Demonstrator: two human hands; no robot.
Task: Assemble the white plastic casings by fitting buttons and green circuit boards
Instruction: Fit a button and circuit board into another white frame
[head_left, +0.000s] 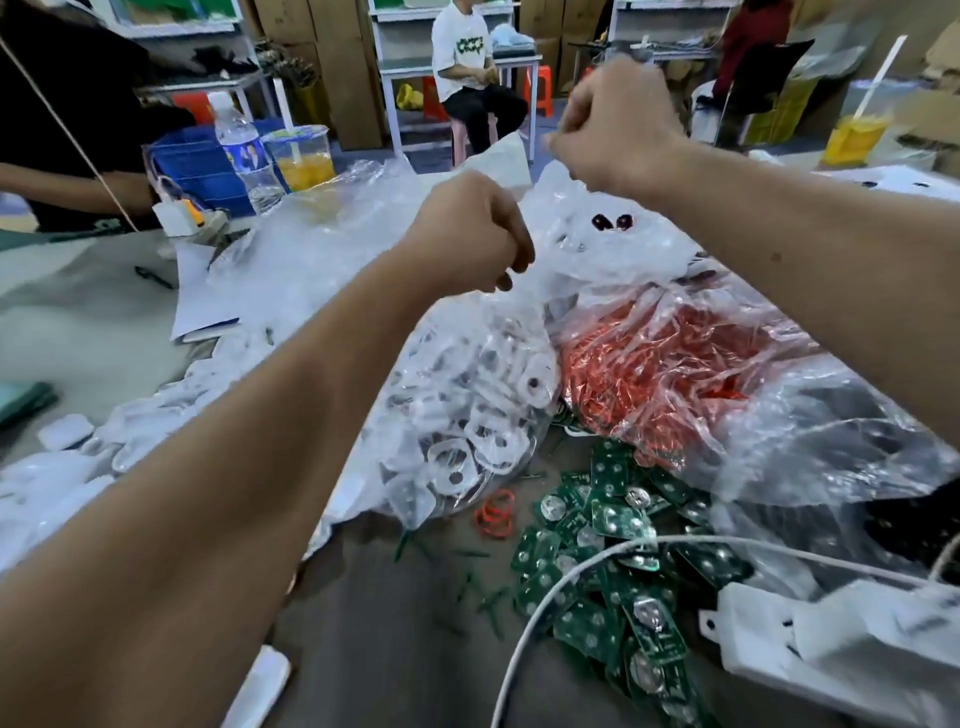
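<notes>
While both forearms reach in from the bottom edge, the left hand (470, 228) at the centre is curled, pinching the gathered neck of a clear bag (457, 415) packed with white casings. The right hand (618, 122), higher at 1 o'clock, is also curled, pinching a raised flap of the same crinkled film, or possibly a neighbouring bag's. The bag slumps on the table (78, 322) just below the left hand. It looks heavy and floppy, its film thin, slippery and likely to tear, so a grip at the bunched neck seems safest. Green boards (608, 571) lie loose at 5 o'clock, stiff and light, best taken by their edges. A bag of red parts (665, 364) sits at 3 o'clock. Fingertips of both hands are hidden behind knuckles and plastic. Buttons cannot be made out, and motion blur softens the right hand.
</notes>
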